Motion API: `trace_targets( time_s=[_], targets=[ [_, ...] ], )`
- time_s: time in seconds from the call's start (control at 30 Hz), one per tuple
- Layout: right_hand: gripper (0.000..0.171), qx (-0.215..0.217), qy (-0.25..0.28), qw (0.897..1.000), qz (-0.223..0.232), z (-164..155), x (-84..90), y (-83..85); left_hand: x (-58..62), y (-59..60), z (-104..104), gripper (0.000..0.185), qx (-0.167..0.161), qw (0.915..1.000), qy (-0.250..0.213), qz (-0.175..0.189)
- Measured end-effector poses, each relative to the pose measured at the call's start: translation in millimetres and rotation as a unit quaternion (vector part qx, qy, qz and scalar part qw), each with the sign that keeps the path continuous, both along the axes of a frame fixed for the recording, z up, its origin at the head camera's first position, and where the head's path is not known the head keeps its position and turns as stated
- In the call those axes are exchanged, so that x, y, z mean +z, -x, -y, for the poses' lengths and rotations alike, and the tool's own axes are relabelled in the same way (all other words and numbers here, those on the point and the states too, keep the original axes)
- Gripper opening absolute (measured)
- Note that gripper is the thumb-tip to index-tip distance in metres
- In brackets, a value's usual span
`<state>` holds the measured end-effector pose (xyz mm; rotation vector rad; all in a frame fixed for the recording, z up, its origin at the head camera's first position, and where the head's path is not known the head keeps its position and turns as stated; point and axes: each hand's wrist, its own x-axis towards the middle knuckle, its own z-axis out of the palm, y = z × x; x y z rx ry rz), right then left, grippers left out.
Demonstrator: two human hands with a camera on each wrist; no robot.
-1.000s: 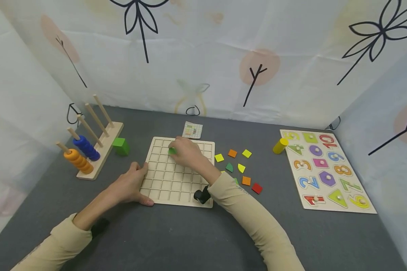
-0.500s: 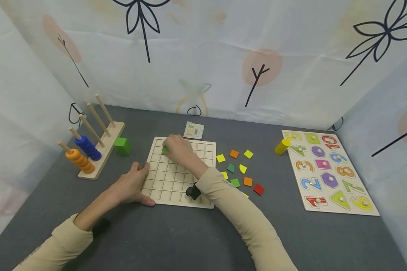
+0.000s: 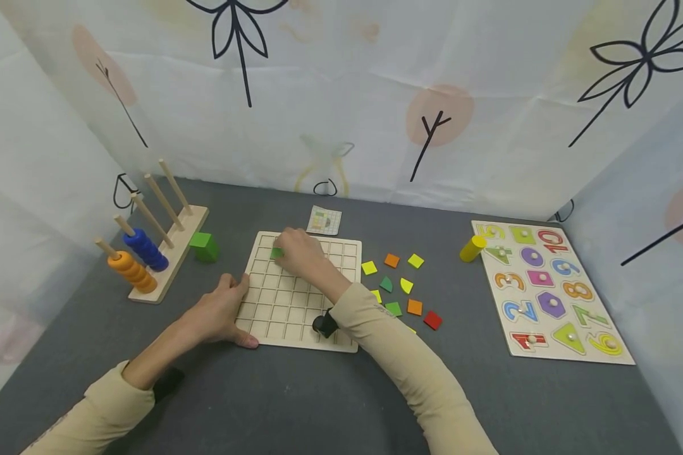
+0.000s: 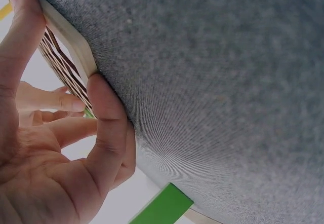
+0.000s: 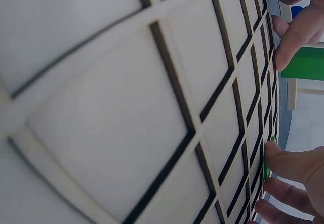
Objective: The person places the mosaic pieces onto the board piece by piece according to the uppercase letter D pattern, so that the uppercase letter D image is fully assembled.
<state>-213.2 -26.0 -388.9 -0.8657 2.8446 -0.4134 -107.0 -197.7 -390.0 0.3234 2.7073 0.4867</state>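
Note:
A wooden grid board (image 3: 287, 309) lies on the grey table. My right hand (image 3: 298, 251) reaches over its far left cells and pinches a small green tile (image 3: 276, 253) there; in the right wrist view the fingertips (image 5: 288, 165) meet the green tile (image 5: 269, 164) at the grid board (image 5: 126, 102). My left hand (image 3: 219, 313) rests on the board's left edge, thumb along the front corner. In the left wrist view, the left hand's fingers (image 4: 109, 117) curl against the board's edge (image 4: 68, 36).
Loose coloured tiles (image 3: 401, 284) lie right of the board, a pattern card (image 3: 324, 221) behind it. A peg rack with orange and blue rings (image 3: 148, 249) and a green cube (image 3: 204, 246) stand left. A yellow cylinder (image 3: 472, 248) and number puzzle (image 3: 549, 291) sit right.
My right hand has carried the green tile leftward across the far rows of the board. The left hand has stayed on the board's edge.

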Motion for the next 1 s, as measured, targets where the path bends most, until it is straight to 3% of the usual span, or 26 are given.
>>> trace_targets(
  time_s=[0.37,0.67,1.0],
  targets=[
    [0.016,0.024,0.002,1.0,-0.001,-2.2,1.3,-5.2,-0.4,-1.5,-0.5,0.137,0.004,0.9999,-0.004,0.009],
    [0.033,0.036,-0.022,0.999,-0.008,-11.0,6.4,-12.3,0.4,0.0,0.2,0.138,0.003,1.0,-0.003,0.005],
    [0.032,0.042,-0.031,0.998,-0.022,-28.1,10.2,-26.6,-0.6,0.4,0.0,0.138,0.004,0.9999,-0.004,0.008]
  ],
)
